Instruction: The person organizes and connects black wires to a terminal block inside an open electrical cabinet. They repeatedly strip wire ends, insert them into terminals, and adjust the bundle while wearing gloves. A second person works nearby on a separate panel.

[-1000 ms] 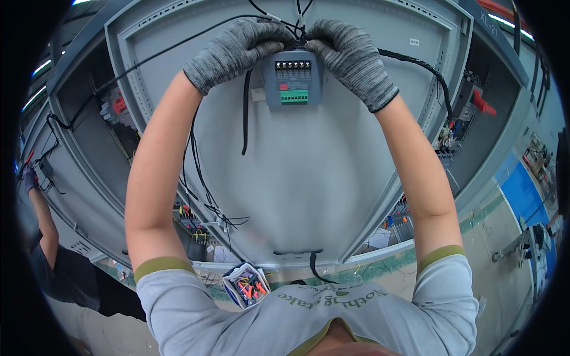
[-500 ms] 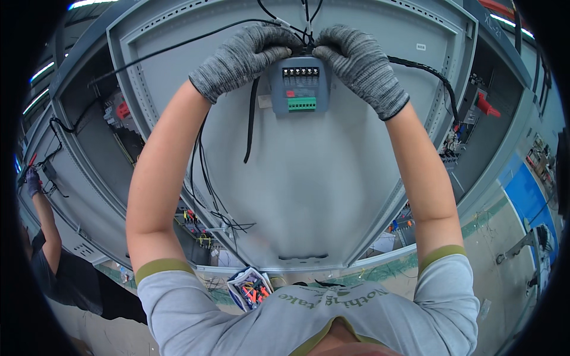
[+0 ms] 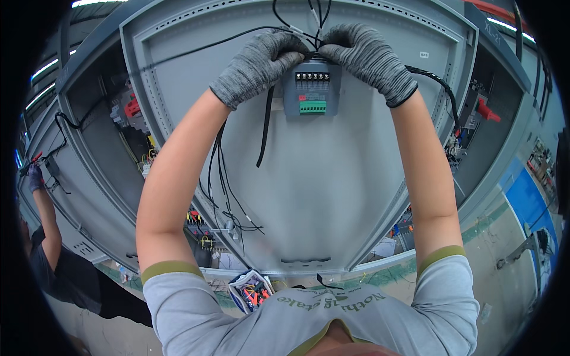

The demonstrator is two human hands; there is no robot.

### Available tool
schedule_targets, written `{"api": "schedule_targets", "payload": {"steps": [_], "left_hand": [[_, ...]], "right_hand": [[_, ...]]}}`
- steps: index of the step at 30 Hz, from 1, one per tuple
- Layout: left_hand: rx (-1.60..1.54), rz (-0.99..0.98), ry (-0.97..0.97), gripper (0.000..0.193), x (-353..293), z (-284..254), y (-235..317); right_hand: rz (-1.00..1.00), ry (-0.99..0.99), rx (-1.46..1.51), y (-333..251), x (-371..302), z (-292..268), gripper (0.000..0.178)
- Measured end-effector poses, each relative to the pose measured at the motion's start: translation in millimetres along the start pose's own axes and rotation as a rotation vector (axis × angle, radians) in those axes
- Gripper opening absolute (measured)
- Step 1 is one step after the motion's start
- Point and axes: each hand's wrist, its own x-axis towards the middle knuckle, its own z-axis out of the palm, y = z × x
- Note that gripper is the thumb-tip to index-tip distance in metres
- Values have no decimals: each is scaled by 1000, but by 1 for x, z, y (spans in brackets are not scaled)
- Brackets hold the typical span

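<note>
On the grey cabinet door (image 3: 332,196) is a grey meter module (image 3: 312,92) with a dark screw terminal row and a green terminal block (image 3: 313,107). Just above it, several black cables (image 3: 314,40) come together. My left hand (image 3: 258,68), in a grey knit glove, pinches the cable bunch from the left. From the right, my gloved right hand (image 3: 371,62) is closed on the same bunch, its thumb near the left fingertips. What lies between the fingertips is partly hidden. A thick black cable end (image 3: 265,130) hangs beside the module, below my left hand.
Thin black wires (image 3: 225,184) dangle by my left forearm. A black wrapped harness (image 3: 442,80) runs off right. Open cabinets with red handles (image 3: 488,111) flank the door. Below is a box of tools (image 3: 252,291). At far left a co-worker's gloved hand (image 3: 35,178) works on another panel.
The view has shifted, so door and module sit slightly further right. Both hands stay at the cable bunch, with the left wrist turned a little.
</note>
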Motion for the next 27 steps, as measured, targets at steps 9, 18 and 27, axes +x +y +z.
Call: {"api": "schedule_targets", "payload": {"steps": [9, 18, 27], "left_hand": [[-22, -17, 38, 27, -4, -2, 7], [-97, -60, -43, 27, 2, -2, 2], [-106, 10, -44, 26, 0, -9, 6]], "right_hand": [[54, 47, -228, -28, 5, 12, 33], [42, 119, -11, -23, 12, 24, 24], [-11, -42, -64, -20, 3, -12, 25]]}}
